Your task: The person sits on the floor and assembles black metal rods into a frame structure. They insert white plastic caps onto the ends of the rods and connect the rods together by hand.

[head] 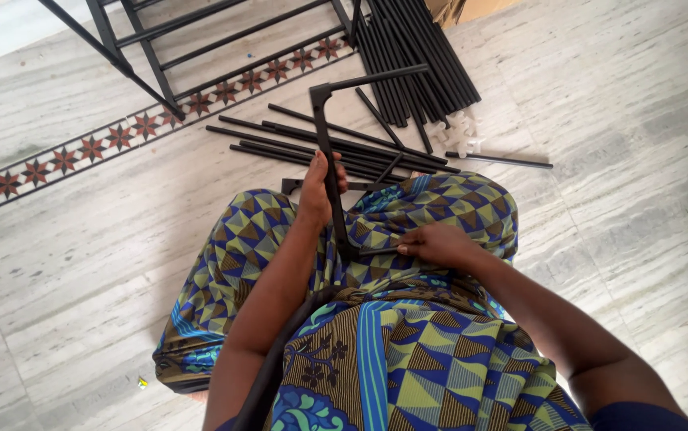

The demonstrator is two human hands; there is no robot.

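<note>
Marble floor with a star-pattern border lies under me. My left hand is clenched around a black metal rod standing upright over my lap, its long axis pointing away from me. My right hand pinches the rod's lower end, nearer to me.

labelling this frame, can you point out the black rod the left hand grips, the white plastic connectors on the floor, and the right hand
black rod (321,128), head view, on its upper stretch above the left hand (317,187)
white plastic connectors (461,132), head view, middle of the pile
right hand (438,243), head view, back of the hand
</note>
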